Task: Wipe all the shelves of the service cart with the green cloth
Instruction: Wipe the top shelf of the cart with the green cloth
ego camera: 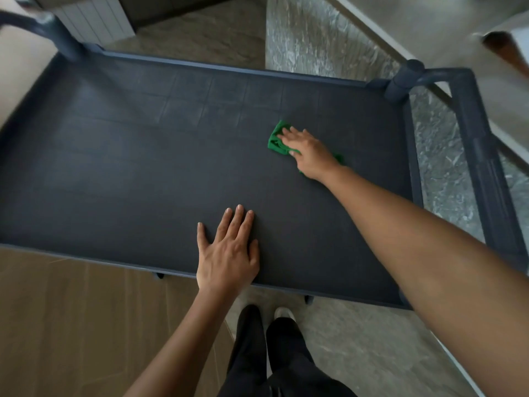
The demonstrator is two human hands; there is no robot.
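The dark blue top shelf (143, 156) of the service cart fills most of the view, with a low raised rim around it. The green cloth (275, 140) lies bunched on the shelf's right half. My right hand (307, 151) presses flat on the cloth with straight fingers, covering most of it. My left hand (229, 253) rests flat on the bare shelf near the front edge, fingers spread. The lower shelves are hidden under the top one.
The cart's handle frame (483, 156) and a round post (400, 84) stand at the right end; another post (61, 38) is at the far left. Marbled floor lies beyond, wooden floor at the front left. My legs and shoes are below the front rim.
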